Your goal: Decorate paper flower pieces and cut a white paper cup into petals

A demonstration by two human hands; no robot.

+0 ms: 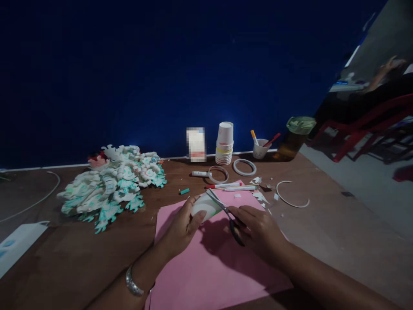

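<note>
My left hand [190, 219] is closed around a white paper cup [203, 207] that has green marks on its side. In my right hand [254, 226] is a pair of scissors [232, 226] with dark handles, my fingers wrapped round the grips. The parted metal blades reach to the cup's edge. Both hands are above a stack of pink paper [206, 271]. Several white paper scraps [260, 197] lie just beyond my right hand.
A pile of cut white and green paper pieces [119, 185] sits at left. Behind the paper are stacked cups [224, 146], tape rolls [244, 167], markers [240, 188] and a cup with pens [260, 150]. A jar [295, 137] stands at right, a power strip [22, 245] at left.
</note>
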